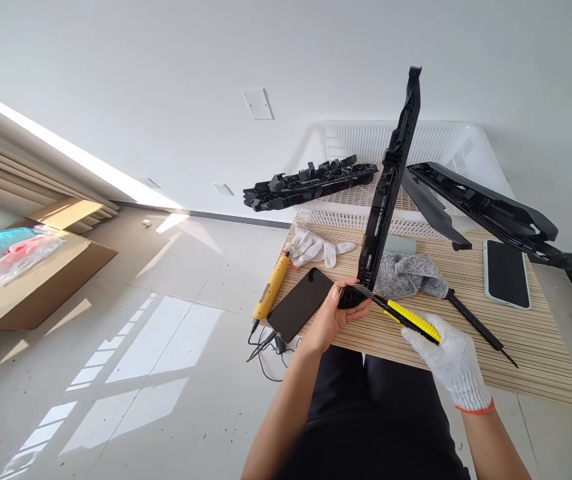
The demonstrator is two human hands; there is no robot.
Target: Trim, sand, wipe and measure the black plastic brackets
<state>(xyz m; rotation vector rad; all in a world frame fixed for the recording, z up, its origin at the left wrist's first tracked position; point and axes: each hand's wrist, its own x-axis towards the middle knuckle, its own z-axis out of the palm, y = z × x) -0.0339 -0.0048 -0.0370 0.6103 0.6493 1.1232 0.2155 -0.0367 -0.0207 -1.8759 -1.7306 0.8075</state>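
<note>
My bare left hand (333,319) is closed around the lower end of a long black plastic trim part (391,173), which stands tilted up in front of the basket. In my right hand (450,357), covered by a white knitted glove with an orange cuff edge, is a yellow-and-black utility knife (413,320). Its dark striped blade reaches left to the bottom end of the trim part, close to my left fingers. Whether the blade's tip touches the plastic is not clear.
A white plastic basket (346,219) holds more black trim parts (311,185). On the wooden table (536,350) lie a white glove (311,247), a yellow corded tool (272,287), a dark phone (302,303), another phone (506,275) and a grey cloth (406,273). A cardboard box (41,287) sits left.
</note>
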